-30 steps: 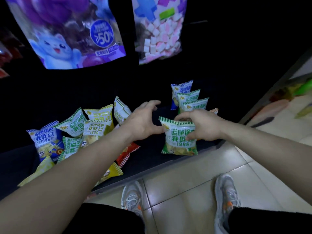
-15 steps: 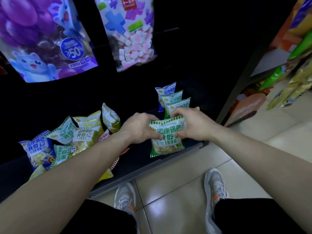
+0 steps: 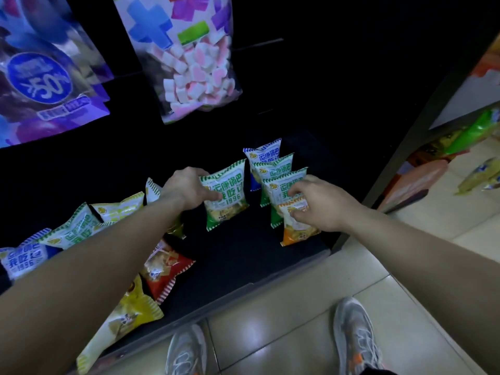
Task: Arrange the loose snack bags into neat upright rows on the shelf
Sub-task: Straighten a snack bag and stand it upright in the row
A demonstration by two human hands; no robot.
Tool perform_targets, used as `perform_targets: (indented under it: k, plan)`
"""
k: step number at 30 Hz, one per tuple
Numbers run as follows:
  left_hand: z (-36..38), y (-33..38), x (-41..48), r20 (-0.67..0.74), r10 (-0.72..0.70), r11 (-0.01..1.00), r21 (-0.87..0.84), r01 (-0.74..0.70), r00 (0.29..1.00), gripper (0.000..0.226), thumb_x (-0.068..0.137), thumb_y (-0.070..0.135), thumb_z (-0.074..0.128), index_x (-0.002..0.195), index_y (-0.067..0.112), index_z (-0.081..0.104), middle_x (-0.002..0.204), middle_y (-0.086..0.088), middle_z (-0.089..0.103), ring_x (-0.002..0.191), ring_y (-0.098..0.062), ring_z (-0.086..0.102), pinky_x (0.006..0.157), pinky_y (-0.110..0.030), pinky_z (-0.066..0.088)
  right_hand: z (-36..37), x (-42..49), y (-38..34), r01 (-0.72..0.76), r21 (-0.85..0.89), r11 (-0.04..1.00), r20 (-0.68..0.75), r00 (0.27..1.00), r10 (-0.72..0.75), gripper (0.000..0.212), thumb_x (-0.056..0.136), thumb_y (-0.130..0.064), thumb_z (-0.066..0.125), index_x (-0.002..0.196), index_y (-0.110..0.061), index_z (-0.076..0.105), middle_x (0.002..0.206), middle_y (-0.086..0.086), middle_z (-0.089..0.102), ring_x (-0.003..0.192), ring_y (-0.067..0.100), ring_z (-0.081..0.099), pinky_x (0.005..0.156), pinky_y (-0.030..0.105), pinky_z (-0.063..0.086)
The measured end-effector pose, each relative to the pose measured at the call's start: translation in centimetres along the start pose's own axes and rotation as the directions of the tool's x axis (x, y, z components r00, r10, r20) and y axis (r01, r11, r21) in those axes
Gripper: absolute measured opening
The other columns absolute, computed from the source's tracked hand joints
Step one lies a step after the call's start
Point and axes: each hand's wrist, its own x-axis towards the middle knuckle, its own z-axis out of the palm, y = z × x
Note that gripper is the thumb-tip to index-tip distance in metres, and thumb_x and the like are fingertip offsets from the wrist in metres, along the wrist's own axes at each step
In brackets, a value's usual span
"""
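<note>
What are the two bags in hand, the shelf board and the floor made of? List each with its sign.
The green bag in the left hand and orange bag in the right hand: thin glossy plastic film, likely; creased, shiny, crimped striped edges. The shelf board: matte black, material unclear in the dark. The floor: glazed tile, judging by grout lines and reflections.
</note>
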Motion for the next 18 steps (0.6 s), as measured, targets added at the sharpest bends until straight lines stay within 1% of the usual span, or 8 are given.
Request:
perform_targets:
  k: [5, 7, 10, 12, 13, 15, 16, 18]
  plan:
    - [2.3, -1.2, 6.1, 0.07, -0.051, 0.998, -0.022, 0.053, 0.996, 0.09, 0.058, 0.063, 0.082, 0.135, 0.025, 0.052, 0.126, -0.008, 0.06, 0.108, -0.026, 0.058, 0.073, -0.03, 0.043, 1.6, 4.1, 1.9, -0.006, 0.028, 1.0, -0.026, 1.0, 0.007, 0.043, 0.088, -0.039, 0.065, 0.127, -0.025, 0.055, 0.126, -0.005, 0.047, 0.115, 0.018, 0.05, 0.09, 0.036, 0.046]
    - [3.3, -1.4, 8.3, 0.057, -0.038, 0.999, -0.036, 0.04, 0.998, 0.084, 0.059, 0.059, 0.084, 0.13, 0.026, 0.054, 0.116, -0.006, 0.061, 0.098, -0.023, 0.058, 0.067, -0.031, 0.041, 2.3, 5.7, 2.4, -0.004, 0.041, 0.999, -0.058, 0.998, 0.006, 0.037, 0.088, -0.037, 0.064, 0.123, -0.026, 0.057, 0.12, -0.008, 0.046, 0.11, 0.016, 0.05, 0.085, 0.033, 0.044]
    - [4.9, -2.2, 11.1, 0.019, -0.054, 0.995, -0.079, 0.055, 0.998, 0.067, 0.058, 0.054, 0.087, 0.11, 0.032, 0.05, 0.092, 0.006, 0.056, 0.074, -0.01, 0.051, 0.052, -0.028, 0.035, 3.5, 7.6, 2.8, 0.017, 0.066, 0.998, -0.106, 0.994, -0.01, 0.03, 0.09, -0.036, 0.063, 0.119, -0.028, 0.059, 0.113, -0.011, 0.044, 0.104, 0.012, 0.049, 0.079, 0.031, 0.043]
    - [6.2, -2.8, 12.6, -0.009, -0.073, 0.994, -0.079, 0.072, 0.997, 0.061, 0.061, 0.049, 0.088, 0.103, 0.033, 0.046, 0.087, 0.006, 0.054, 0.068, -0.004, 0.046, 0.049, -0.026, 0.032, 4.3, 8.6, 2.8, 0.033, 0.085, 0.996, -0.124, 0.992, -0.022, 0.028, 0.09, -0.036, 0.062, 0.117, -0.028, 0.059, 0.115, -0.01, 0.046, 0.103, 0.011, 0.049, 0.079, 0.032, 0.044]
    - [6.9, -3.2, 13.1, -0.021, -0.077, 0.994, -0.073, 0.075, 0.997, 0.059, 0.063, 0.046, 0.087, 0.103, 0.033, 0.046, 0.089, 0.002, 0.056, 0.067, -0.004, 0.045, 0.048, -0.026, 0.032, 4.7, 9.0, 2.8, 0.039, 0.095, 0.995, -0.128, 0.991, -0.026, 0.028, 0.09, -0.036, 0.062, 0.117, -0.028, 0.06, 0.117, -0.01, 0.047, 0.103, 0.011, 0.049, 0.08, 0.032, 0.045]
    - [8.2, -3.6, 13.8, -0.042, -0.088, 0.993, -0.083, 0.084, 0.995, 0.058, 0.067, 0.04, 0.087, 0.111, 0.032, 0.049, 0.098, -0.005, 0.059, 0.066, -0.009, 0.048, 0.049, -0.025, 0.033, 5.7, 9.4, 2.8, 0.036, 0.117, 0.993, -0.137, 0.99, -0.02, 0.027, 0.09, -0.035, 0.063, 0.116, -0.028, 0.06, 0.119, -0.01, 0.047, 0.104, 0.01, 0.049, 0.08, 0.033, 0.046]
    - [8.7, -3.7, 14.0, -0.056, -0.094, 0.991, -0.096, 0.088, 0.994, 0.06, 0.068, 0.038, 0.086, 0.117, 0.031, 0.052, 0.105, -0.007, 0.059, 0.071, -0.013, 0.051, 0.051, -0.025, 0.036, 6.2, 9.5, 2.9, 0.026, 0.126, 0.992, -0.143, 0.99, -0.007, 0.026, 0.09, -0.034, 0.064, 0.115, -0.028, 0.06, 0.118, -0.011, 0.047, 0.105, 0.011, 0.049, 0.081, 0.034, 0.047]
    - [9.4, -3.7, 14.3, -0.107, -0.103, 0.99, -0.105, 0.092, 0.989, 0.064, 0.072, 0.036, 0.085, 0.127, 0.027, 0.054, 0.122, -0.012, 0.053, 0.089, -0.024, 0.056, 0.065, -0.026, 0.042, 7.2, 9.3, 2.9, -0.002, 0.14, 0.99, -0.149, 0.989, 0.023, 0.025, 0.089, -0.033, 0.064, 0.113, -0.028, 0.061, 0.116, -0.01, 0.047, 0.106, 0.012, 0.05, 0.083, 0.035, 0.048]
